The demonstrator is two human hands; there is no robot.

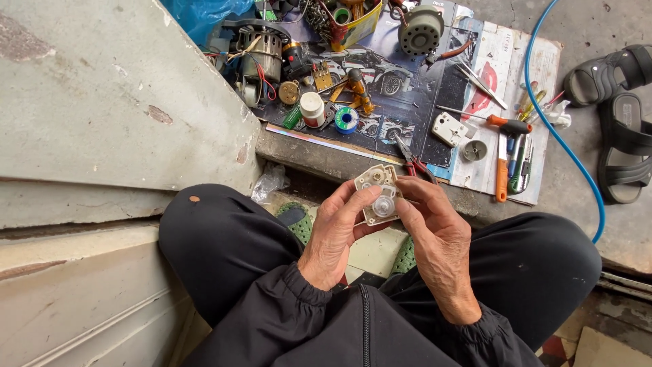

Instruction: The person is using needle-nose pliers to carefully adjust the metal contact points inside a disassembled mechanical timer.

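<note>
A small beige plastic gear mechanism [377, 192] with a clear round wheel on top is held in front of me, above my knees. My left hand [336, 234] grips it from the left, thumb pressed near the clear wheel. From the right, my right hand [435, 228] holds its edge with fingers curled over the top. Both sleeves are dark.
On printed sheets ahead lie a motor with wires [261, 58], a white jar [312, 109], a solder spool [346, 120], red-handled pliers [413, 162], a white casing [451, 129], several screwdrivers [509, 146] and a grey round part [421, 30]. Blue hose [567, 146] and sandals [621, 115] lie right; concrete wall left.
</note>
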